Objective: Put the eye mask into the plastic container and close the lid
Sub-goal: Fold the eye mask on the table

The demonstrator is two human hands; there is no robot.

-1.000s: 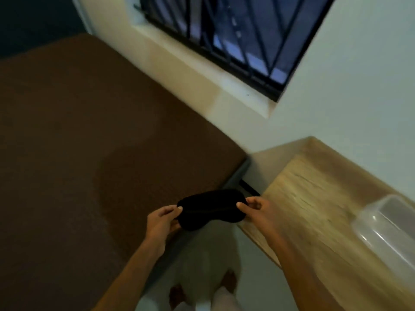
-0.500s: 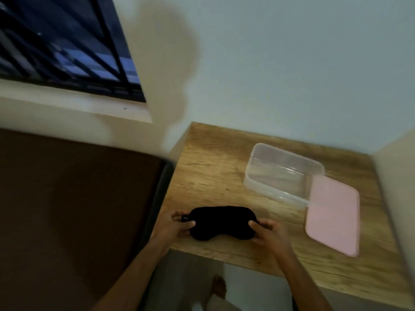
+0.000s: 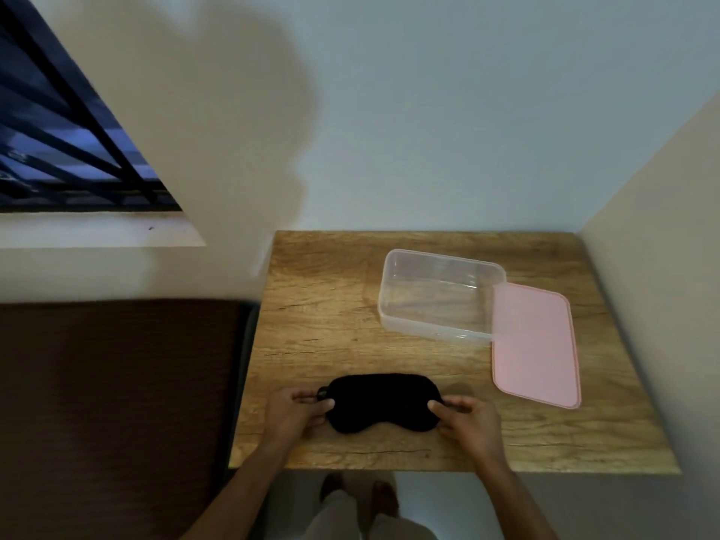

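Note:
A black eye mask [image 3: 383, 401] lies flat near the front edge of the wooden table [image 3: 319, 317]. My left hand [image 3: 294, 413] pinches its left end and my right hand [image 3: 469, 420] pinches its right end. Behind and to the right stands a clear plastic container [image 3: 438, 296], open and with nothing in it. Its pink lid [image 3: 533, 342] lies flat on the table against the container's right side.
Walls close the table in at the back and on the right. A brown bed surface [image 3: 117, 403] lies left of the table, under a barred window [image 3: 66, 150]. My feet [image 3: 358, 496] show on the floor below the table's front edge.
I have turned from the bed to the table, carrying the mask in both hands. The mask went from hanging above the floor to resting on the tabletop.

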